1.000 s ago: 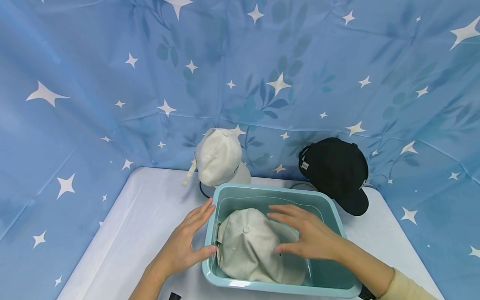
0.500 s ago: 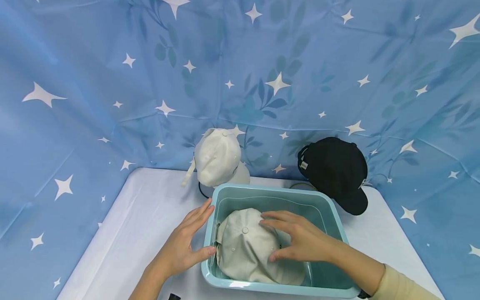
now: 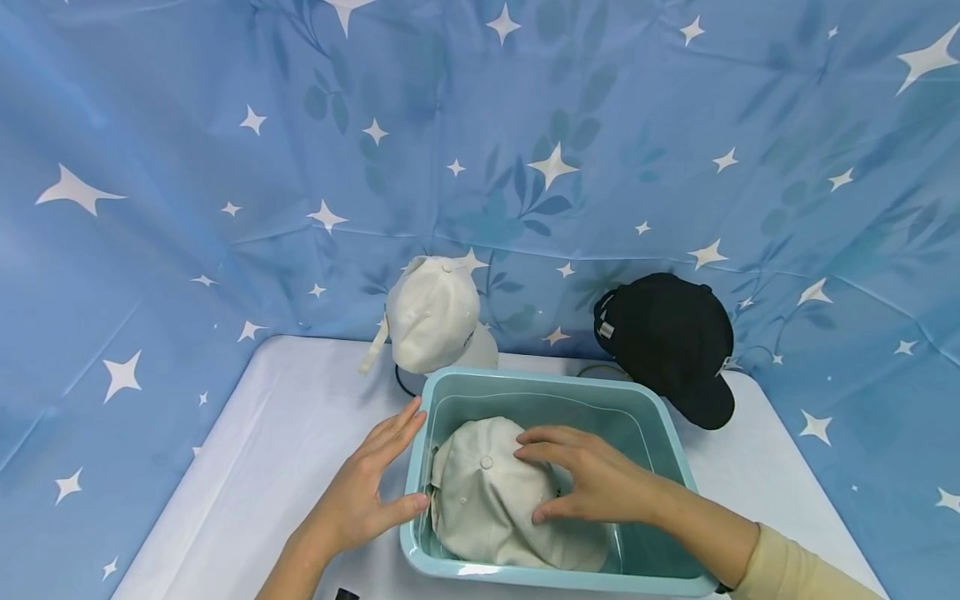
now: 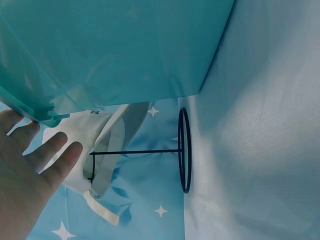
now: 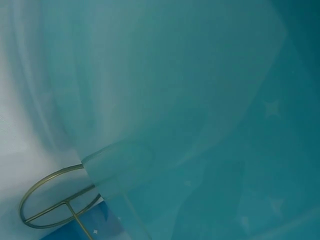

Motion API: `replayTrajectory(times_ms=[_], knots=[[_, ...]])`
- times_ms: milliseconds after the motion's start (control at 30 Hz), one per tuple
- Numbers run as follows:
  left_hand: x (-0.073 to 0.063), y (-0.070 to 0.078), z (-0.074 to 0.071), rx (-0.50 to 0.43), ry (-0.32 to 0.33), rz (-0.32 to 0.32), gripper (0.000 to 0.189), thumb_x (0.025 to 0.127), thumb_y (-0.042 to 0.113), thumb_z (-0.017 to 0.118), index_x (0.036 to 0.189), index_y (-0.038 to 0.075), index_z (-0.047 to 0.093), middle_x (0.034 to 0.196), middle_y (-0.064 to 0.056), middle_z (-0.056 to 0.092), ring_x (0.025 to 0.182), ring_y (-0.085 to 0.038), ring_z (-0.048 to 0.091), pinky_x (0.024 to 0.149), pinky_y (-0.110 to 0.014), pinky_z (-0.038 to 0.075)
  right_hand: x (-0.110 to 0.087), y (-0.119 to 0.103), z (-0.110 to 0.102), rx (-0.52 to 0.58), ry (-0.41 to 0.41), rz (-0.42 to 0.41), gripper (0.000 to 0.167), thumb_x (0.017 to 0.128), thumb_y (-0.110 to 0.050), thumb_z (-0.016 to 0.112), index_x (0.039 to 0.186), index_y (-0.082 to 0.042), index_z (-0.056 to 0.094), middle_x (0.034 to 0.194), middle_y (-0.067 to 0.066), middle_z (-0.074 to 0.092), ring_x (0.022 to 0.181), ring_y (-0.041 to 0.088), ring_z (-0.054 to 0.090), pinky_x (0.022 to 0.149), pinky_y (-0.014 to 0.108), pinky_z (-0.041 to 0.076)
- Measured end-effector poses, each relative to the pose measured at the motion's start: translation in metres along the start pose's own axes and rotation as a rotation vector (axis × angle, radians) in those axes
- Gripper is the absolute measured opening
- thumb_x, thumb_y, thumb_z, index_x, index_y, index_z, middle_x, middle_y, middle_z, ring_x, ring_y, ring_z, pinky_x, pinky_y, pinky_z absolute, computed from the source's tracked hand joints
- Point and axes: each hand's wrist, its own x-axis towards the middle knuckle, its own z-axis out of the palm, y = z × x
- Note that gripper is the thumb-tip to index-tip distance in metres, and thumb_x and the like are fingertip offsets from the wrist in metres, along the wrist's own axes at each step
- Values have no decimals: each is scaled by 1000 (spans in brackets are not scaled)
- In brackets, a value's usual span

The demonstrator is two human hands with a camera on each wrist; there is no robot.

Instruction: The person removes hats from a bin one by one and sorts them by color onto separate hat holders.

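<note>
A light grey-beige baseball cap (image 3: 487, 500) lies crown up inside a teal plastic basin (image 3: 570, 577), its brim toward the right. My left hand (image 3: 367, 479) is at the basin's left rim, fingers spread and fairly straight, fingertips right at the edge. In the left wrist view, those fingers (image 4: 57, 145) reach up along the outside of the basin wall. My right hand (image 3: 585, 475) is over the basin, its fingers slightly bent at the right side of the cap's crown. The right wrist view shows mostly the basin wall (image 5: 175, 90), with that hand out of sight.
A white cap (image 3: 435, 312) hangs on a black wire stand (image 4: 185, 150) behind the basin at left. At back right, a black cap (image 3: 667, 333) sits above a brass-coloured wire stand (image 5: 50, 220). A white-covered table (image 3: 300, 417) meets a blue star-patterned curtain (image 3: 375, 183).
My right hand has moved a little left, from over the brim to the side of the grey-beige cap's crown. My left hand has stayed at the rim.
</note>
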Motion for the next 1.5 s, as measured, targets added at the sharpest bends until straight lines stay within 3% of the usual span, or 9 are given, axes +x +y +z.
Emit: replayTrajectory(times_ms=[333, 600, 767, 1267, 1500], knots=[[-1, -1, 0, 0, 3, 4, 88, 89, 35, 78, 164, 16, 37, 171, -5, 29, 151, -30, 36, 106, -67, 43, 2, 2, 4, 1, 33, -50, 50, 84, -36, 89, 128, -17, 72, 125, -8, 68, 113, 11, 66, 92, 37, 57], [0, -1, 0, 7, -1, 5, 88, 90, 37, 78, 164, 16, 37, 172, -3, 29, 151, -29, 36, 106, -68, 43, 5, 1, 4, 45, 9, -53, 33, 90, -14, 84, 121, -17, 74, 109, -12, 71, 92, 4, 64, 77, 23, 54], [0, -1, 0, 8, -3, 3, 88, 90, 38, 77, 164, 17, 37, 171, -5, 29, 152, -29, 36, 106, -68, 43, 6, 2, 5, 73, 25, -62, 28, 89, -5, 83, 112, -18, 76, 101, -12, 72, 86, 1, 64, 73, 21, 55], [-2, -2, 1, -18, 4, -1, 89, 87, 31, 79, 164, 16, 36, 172, -4, 28, 152, -29, 35, 105, -69, 42, -3, -2, -4, 239, 108, 3, 27, 87, 5, 80, 107, -14, 77, 101, -4, 77, 84, 4, 70, 70, 19, 57], [-1, -2, 0, -6, 3, 7, 89, 88, 32, 79, 164, 15, 37, 172, -4, 28, 152, -28, 36, 106, -67, 43, -5, -3, -11, 264, 156, 2, 27, 88, 5, 79, 108, -13, 78, 100, -3, 77, 82, 6, 71, 71, 21, 58]])
